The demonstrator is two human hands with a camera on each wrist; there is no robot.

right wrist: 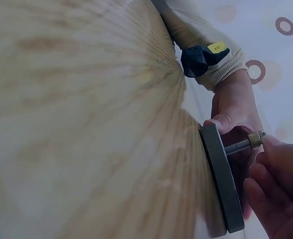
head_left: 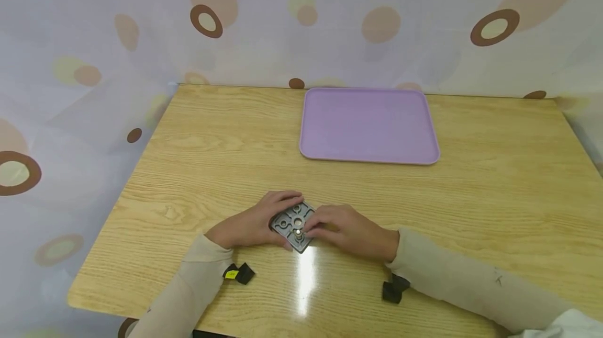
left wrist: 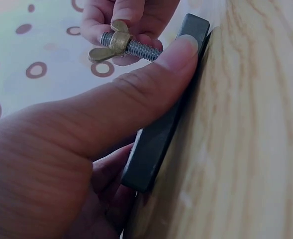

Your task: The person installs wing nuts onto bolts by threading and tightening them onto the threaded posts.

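Observation:
A square dark-grey metal plate (head_left: 288, 230) with round holes and raised ribs lies low over the table's front middle. My left hand (head_left: 256, 224) grips it by its edges, the thumb pressed along the near side in the left wrist view. From the plate's face rises a threaded bolt (left wrist: 145, 50), and a brass wing nut (left wrist: 119, 43) sits near its free end. My right hand (head_left: 347, 231) is at that nut, with fingertips pinching at its wing in the right wrist view. Part of the plate is hidden under both hands.
A lilac tray (head_left: 369, 126) lies at the back of the wooden table (head_left: 226, 144), right of the middle. Behind it hangs a patterned cloth (head_left: 339, 55). Black wrist straps (head_left: 245, 273) sit at both cuffs, and glare shows on the wood in front of the plate.

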